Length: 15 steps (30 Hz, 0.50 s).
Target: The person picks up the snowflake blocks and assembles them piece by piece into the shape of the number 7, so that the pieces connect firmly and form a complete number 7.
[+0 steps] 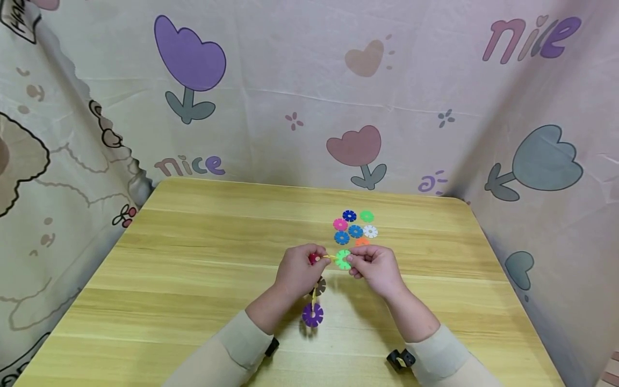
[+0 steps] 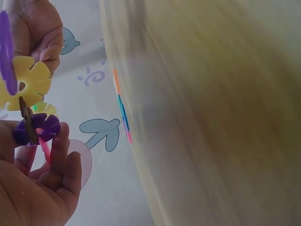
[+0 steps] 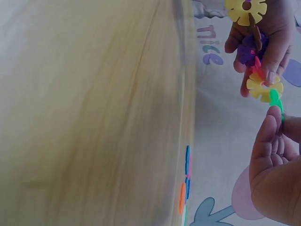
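A chain of notched plastic snowflake discs is gripped in my left hand (image 1: pixel 297 271). From its lower end hangs a purple disc (image 1: pixel 312 315), under a brown disc (image 1: pixel 321 286) and a yellow disc (image 3: pixel 247 12) seen edge-on from the head. A red-pink disc (image 1: pixel 313 258) shows at the left fingers, next to a second purple disc (image 2: pixel 47 126) and another yellow disc (image 3: pixel 257 88). My right hand (image 1: pixel 379 269) pinches a bright green disc (image 1: pixel 343 259) between thumb and finger. The green disc's near edge meets that yellow disc's slotted edge, and the chain is held above the table.
Loose discs lie flat on the wooden table (image 1: pixel 203 258) beyond the hands: dark blue (image 1: pixel 349 216), green (image 1: pixel 367 216), pink (image 1: pixel 340 224), white (image 1: pixel 370 231), two blue (image 1: pixel 341 237) and an orange one (image 1: pixel 361 242) partly behind the right hand. A printed curtain (image 1: pixel 271 70) surrounds the table.
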Tool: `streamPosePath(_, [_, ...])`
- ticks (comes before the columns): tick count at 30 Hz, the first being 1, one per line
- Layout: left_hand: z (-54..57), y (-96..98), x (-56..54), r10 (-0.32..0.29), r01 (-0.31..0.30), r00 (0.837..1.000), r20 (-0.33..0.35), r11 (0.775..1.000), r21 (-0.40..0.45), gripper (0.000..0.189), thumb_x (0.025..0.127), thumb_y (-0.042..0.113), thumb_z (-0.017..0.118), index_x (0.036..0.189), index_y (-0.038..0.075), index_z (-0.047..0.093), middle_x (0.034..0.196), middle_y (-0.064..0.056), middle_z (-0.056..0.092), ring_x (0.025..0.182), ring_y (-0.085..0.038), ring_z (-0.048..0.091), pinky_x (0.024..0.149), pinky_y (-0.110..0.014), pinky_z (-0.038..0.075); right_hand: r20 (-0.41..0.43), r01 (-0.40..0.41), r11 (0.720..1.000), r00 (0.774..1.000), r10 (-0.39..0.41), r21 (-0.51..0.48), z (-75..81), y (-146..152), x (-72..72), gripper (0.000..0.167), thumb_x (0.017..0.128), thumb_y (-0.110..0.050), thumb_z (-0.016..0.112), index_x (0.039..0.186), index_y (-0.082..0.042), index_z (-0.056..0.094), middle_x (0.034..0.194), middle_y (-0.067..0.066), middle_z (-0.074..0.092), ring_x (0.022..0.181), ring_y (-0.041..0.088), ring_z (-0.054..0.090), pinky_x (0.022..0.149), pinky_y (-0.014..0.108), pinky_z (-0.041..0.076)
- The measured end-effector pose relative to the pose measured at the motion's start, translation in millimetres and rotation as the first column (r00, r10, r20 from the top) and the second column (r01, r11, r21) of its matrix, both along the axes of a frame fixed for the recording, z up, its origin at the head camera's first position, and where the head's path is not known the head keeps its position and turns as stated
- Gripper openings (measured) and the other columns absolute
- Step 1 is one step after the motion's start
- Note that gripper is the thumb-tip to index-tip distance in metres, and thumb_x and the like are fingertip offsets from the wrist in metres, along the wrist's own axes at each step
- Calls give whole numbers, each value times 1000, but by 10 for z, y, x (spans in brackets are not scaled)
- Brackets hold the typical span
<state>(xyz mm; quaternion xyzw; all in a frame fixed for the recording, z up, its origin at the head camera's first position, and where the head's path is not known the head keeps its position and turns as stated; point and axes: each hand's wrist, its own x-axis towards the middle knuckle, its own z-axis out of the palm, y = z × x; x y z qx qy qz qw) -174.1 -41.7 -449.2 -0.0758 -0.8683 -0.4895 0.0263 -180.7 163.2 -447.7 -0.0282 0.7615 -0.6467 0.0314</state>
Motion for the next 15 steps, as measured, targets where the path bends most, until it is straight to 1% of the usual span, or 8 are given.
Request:
streamPosePath(2, [6,0,-4,-3,3,1000,-17,1000,1,6,96,17,81,93,12,78,93,-2,75,55,-10,48,48,-25,39,-2,10,1000,1000,-10,-6,2,-10,0,16,94,12,71,109,19,70,86,19,75,62,11,69,60,25,60])
streamPosePath(5, [15,4,-11,-3,3,999,-38,1000,0,6,96,16,81,92,12,78,96,-3,76,53,-8,46,47,-23,37,3,24,1000,1000,-24,-20,7,-20,1,16,93,12,71,108,19,70,86,19,76,61,10,69,60,25,60])
streamPosePath(8, [25,9,-10,-3,3,999,-48,1000,-3,5,95,15,81,92,11,79,93,-3,76,52,-8,46,46,-23,37,11,32,999,999,-32,-34,18,-32,4,17,93,13,71,108,20,70,86,19,75,61,10,69,60,25,60])
streamPosePath(10, [32,12,-6,-1,0,999,-49,1000,-2,5,95,14,81,91,11,79,93,-4,76,52,-8,46,46,-24,36,14,33,999,999,-32,-41,25,-40,8,17,93,13,72,109,20,70,87,20,75,61,10,69,60,25,60])
streamPosePath(15, [39,19,5,2,-1,999,-53,1000,8,5,95,13,81,91,12,79,105,-9,78,53,-9,48,47,-25,38,18,46,997,999,-45,-67,17,-62,9,17,92,15,71,108,21,69,86,20,75,60,10,69,59,25,60])
